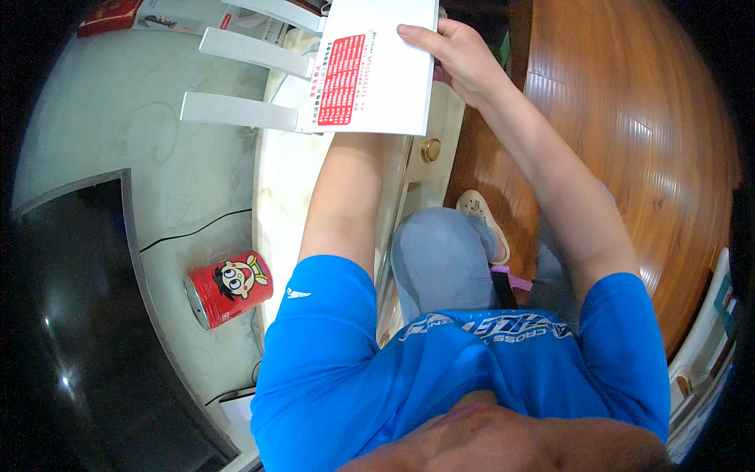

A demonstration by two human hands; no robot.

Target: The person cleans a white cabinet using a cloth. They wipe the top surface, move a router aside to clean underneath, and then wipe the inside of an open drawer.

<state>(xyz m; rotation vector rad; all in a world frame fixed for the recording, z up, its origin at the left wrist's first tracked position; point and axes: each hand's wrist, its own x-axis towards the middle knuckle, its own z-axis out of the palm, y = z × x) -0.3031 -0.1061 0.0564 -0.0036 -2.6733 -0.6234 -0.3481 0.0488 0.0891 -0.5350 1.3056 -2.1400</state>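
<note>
A white Wi-Fi router (401,88) with several flat antennas (253,50) pointing left is held out in front of me. It bears a red and white printed label (344,79). My right hand (466,56) grips its right edge, with the thumb on the printed face and the other fingers behind. My left forearm (345,194) reaches up underneath the router, which hides my left hand. Below the router is the pale top of a white cabinet (280,189), whose front has a gold-coloured knob (431,150).
A red tin can (231,289) with a cartoon face rests on a pale marbled surface (200,171), near a large black screen (76,307). A thin black cable (194,230) runs between screen and cabinet. Red and white printed packaging (109,16) lies far left. Glossy wooden flooring (619,118) stretches right.
</note>
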